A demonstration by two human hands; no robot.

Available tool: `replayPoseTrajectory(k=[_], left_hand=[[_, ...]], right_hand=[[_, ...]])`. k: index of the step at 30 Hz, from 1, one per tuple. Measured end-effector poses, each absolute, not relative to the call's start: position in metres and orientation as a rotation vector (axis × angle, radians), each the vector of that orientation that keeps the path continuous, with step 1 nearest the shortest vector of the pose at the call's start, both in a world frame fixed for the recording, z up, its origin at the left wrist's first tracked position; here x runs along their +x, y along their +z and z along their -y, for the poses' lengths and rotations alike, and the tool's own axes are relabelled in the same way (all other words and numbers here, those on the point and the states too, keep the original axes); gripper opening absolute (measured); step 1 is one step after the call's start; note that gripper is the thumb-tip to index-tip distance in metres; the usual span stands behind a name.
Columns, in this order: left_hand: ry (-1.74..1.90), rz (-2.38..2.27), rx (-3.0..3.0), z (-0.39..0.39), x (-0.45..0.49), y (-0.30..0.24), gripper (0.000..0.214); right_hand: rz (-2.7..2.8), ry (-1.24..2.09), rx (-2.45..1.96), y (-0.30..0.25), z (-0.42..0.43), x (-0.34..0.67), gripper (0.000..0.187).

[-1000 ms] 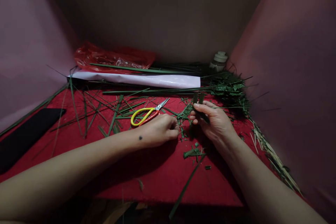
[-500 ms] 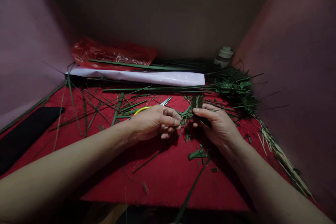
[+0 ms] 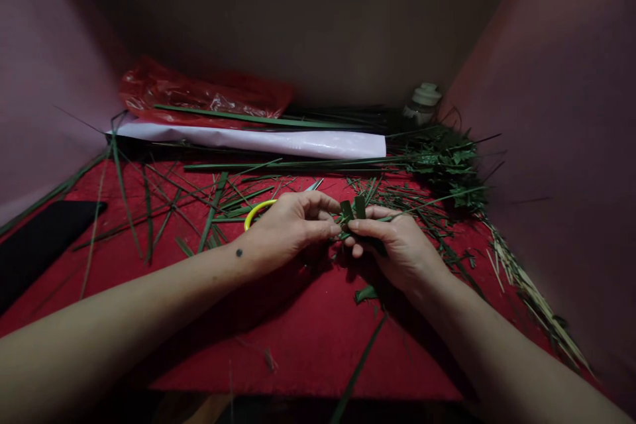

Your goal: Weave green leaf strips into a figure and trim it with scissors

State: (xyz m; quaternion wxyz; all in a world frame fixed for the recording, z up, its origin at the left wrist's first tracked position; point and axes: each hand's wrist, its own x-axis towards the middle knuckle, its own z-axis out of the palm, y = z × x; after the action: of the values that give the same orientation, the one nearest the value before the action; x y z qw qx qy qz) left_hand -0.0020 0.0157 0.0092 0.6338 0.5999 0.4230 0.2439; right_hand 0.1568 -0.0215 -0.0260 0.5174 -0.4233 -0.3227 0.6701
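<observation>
Pinched between the thumb and fingers of my right hand (image 3: 407, 245) is a small folded piece of green leaf strip (image 3: 360, 208), two short flat ends standing up. My left hand (image 3: 303, 225) meets it from the left, its thumb and fingertips closed at the piece's left edge. The fingers hide how the strips are folded together. Partly behind my left hand lie yellow-handled scissors (image 3: 252, 214), blades pointing away. A green leaf scrap (image 3: 366, 293) lies on the red cloth (image 3: 298, 324) below my hands.
Long leaf strips (image 3: 213, 212) lie scattered at left, beside a black flat object (image 3: 50, 245). Behind are a white rolled sheet (image 3: 318, 144), a red plastic bag (image 3: 203, 93) and a capped bottle (image 3: 422, 103). Leafy greenery (image 3: 452, 159) and pale stalks (image 3: 536, 298) line the right side.
My two hands have come together, and my left fingertips now touch the leaf piece. My right hand has tipped and lowered it slightly. More of the yellow scissor handle shows.
</observation>
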Motion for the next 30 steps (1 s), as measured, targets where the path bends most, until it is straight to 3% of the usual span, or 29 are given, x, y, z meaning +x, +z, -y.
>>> replayPoseTrajectory(k=[5,30], left_hand=[[0.435,-0.987,1.530,-0.0204,-0.0038,0.0060,0.017],[0.347,-1.050,1.469,-0.0199,-0.0023,0.0085,0.012]], right_hand=[[0.803,1.582,-1.049,-0.0293,0.0219,0.1548,0.011],[0.764,1.585,-1.078,-0.0292,0.0196,0.1558,0.008]])
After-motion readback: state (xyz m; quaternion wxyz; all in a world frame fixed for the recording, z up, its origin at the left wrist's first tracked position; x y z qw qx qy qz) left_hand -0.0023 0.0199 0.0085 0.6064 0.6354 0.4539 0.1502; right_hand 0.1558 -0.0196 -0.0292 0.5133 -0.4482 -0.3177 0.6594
